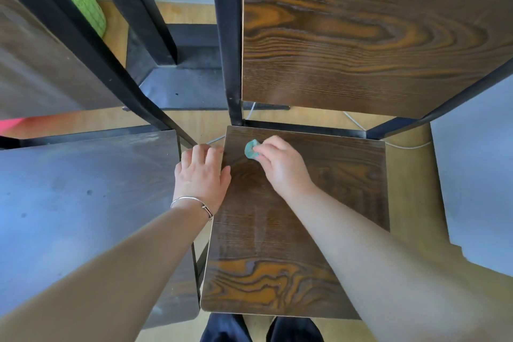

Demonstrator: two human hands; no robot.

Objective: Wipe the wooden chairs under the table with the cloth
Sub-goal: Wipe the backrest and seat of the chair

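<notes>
Right hand (pixel 280 168) pinches the balled cloth (pixel 251 149) at the seat's (pixel 291 233) far-left corner; left hand (pixel 201 175) lies flat, empty, alongside.

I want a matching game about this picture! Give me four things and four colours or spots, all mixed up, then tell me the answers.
Things:
1. cloth
2. bracelet
3. left hand
4. chair seat

Descriptions:
A. dark brown wood grain
B. teal, bunched under the right hand
C. silver, around the left wrist
D. resting on the seat's left edge

Pairs: 1-B, 2-C, 3-D, 4-A
</notes>
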